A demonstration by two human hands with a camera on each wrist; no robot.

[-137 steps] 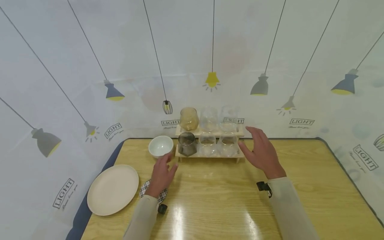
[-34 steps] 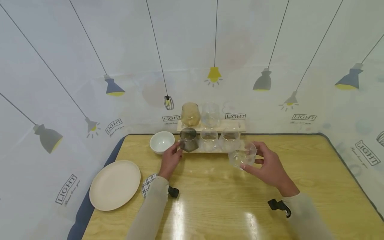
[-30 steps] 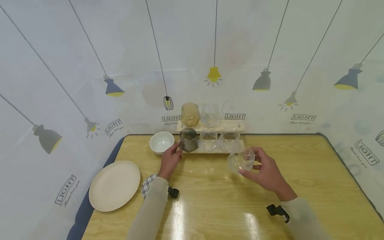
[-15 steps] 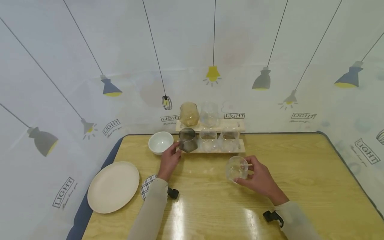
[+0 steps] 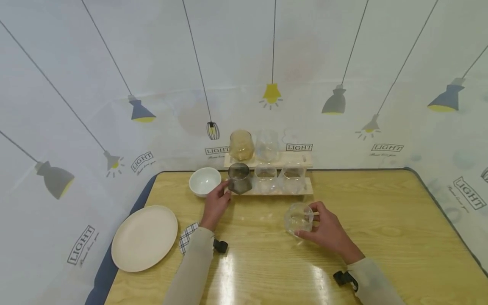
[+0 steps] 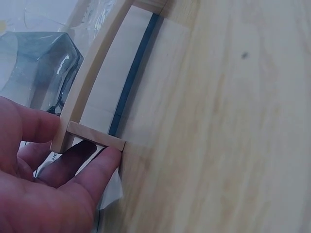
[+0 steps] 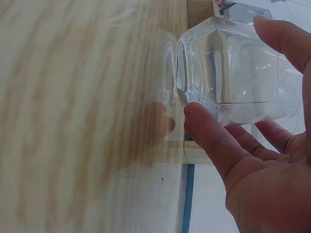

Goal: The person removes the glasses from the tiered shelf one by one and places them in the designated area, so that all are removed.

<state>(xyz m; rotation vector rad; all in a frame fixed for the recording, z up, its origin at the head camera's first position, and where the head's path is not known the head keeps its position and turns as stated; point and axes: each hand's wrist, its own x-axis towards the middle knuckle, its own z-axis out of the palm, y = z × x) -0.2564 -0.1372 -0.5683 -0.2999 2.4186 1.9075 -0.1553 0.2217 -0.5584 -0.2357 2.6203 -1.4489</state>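
Observation:
My right hand (image 5: 328,232) holds a clear glass tumbler (image 5: 294,220) in front of the rack's right end. In the right wrist view, the tumbler's faceted base (image 7: 187,73) is at the wooden tabletop, the thumb and fingers spread around its sides. My left hand (image 5: 216,208) grips the left end of a two-tier wooden rack (image 5: 308,186). The left wrist view shows its fingers at the rack's end leg (image 6: 97,136). A smoky grey tumbler (image 5: 239,180) and two clear tumblers (image 5: 265,180) stand on the lower tier. On the upper are an amber tumbler (image 5: 242,146) and a clear one (image 5: 267,146).
Left of the rack sits a white bowl (image 5: 205,182), close to my left hand. A large cream plate (image 5: 145,239) lies at the table's left side. A checked cloth-like piece (image 5: 187,238) is partly under my left sleeve. A patterned wall covering (image 5: 244,110) rises behind the table.
My right hand took the clear tumbler from the upper tier's right spot and brought it down and toward me. Over the last half second it shifted slightly left. My left hand moved to the rack's end and stays there.

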